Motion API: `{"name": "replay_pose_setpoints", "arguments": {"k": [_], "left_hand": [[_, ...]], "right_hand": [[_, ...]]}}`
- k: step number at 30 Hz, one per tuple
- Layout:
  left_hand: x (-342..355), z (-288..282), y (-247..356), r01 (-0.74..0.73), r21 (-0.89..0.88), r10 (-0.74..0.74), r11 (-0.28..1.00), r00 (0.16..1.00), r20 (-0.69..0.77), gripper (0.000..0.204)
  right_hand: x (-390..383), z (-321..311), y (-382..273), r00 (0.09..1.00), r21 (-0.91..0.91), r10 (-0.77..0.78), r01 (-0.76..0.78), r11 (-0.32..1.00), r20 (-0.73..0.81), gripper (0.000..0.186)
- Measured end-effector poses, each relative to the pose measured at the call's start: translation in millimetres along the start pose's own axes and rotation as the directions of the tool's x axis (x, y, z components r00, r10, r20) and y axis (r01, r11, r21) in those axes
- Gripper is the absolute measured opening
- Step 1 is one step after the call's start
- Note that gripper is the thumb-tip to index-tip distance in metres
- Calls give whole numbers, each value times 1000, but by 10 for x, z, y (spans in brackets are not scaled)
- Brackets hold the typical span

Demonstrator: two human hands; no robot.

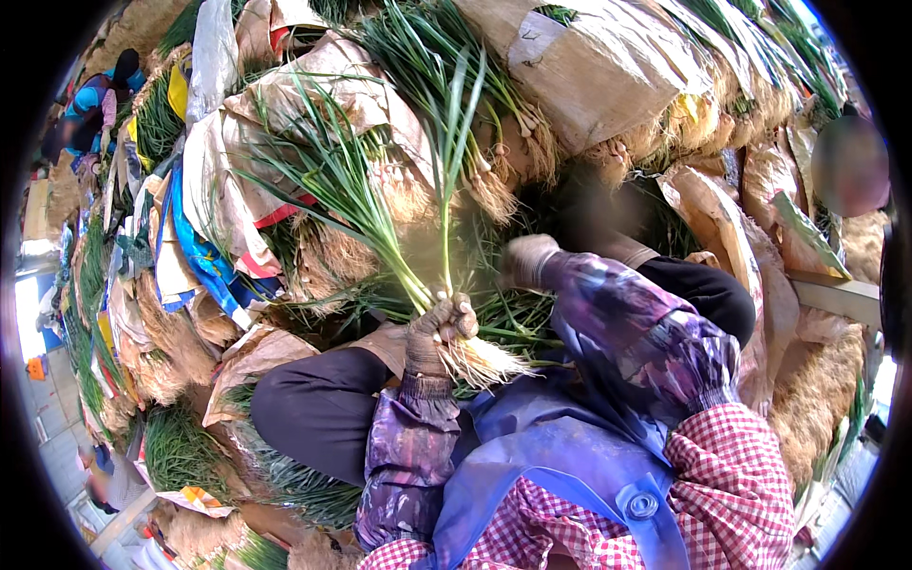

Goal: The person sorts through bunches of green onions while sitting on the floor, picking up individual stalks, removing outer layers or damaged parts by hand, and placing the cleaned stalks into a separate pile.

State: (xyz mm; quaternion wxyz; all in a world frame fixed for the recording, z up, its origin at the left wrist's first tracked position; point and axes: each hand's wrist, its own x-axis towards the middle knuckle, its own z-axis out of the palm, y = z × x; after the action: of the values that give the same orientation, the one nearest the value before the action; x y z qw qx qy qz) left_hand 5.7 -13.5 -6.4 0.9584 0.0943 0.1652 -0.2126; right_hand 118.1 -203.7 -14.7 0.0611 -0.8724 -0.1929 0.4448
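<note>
My left hand [443, 323], in a dirty brownish glove, is closed round a few stalks of green garlic [394, 237]. Their pale roots [483, 364] hang out below the fist, and the long leaves fan upward in two parts. To the right of the leaves, my right hand [528, 260] is raised over my lap, bent at the wrist. It is smeared by motion, so its fingers cannot be made out. Loose green leaves [513, 313] lie beneath both hands. Just beyond them rests a pile of green garlic [489, 180] with bulbs and roots toward me.
Pale woven sacks [589, 76] cover more rooted bundles at the back. A blue sheet [199, 252] and stacked bundles [161, 332] stand at left. Another open sack [731, 237] is at right, near a light beam [836, 296]. Other people [95, 104] appear at the edges.
</note>
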Motion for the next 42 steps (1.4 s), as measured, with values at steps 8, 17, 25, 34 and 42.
{"name": "replay_pose_setpoints", "arguments": {"k": [8,17,25,34,42], "left_hand": [[-45,-13,77,96,10,-95,995,992,-79,11],[-69,610,339,-315,80,296,946,937,185,18],[273,151,258,-150,413,242,898,953,-180,19],[433,-162,171,-121,530,331,839,887,-322,21],[195,229,252,-359,521,530,775,817,-226,20]], "right_hand": [[309,332,-188,884,902,-408,348,253,-227,47],[565,-89,320,798,202,97,31,979,-594,25],[619,-297,114,541,332,195,166,929,-818,16],[-220,58,-303,796,0,-361,413,911,-486,15],[150,625,74,904,-375,-328,414,829,274,14]]}}
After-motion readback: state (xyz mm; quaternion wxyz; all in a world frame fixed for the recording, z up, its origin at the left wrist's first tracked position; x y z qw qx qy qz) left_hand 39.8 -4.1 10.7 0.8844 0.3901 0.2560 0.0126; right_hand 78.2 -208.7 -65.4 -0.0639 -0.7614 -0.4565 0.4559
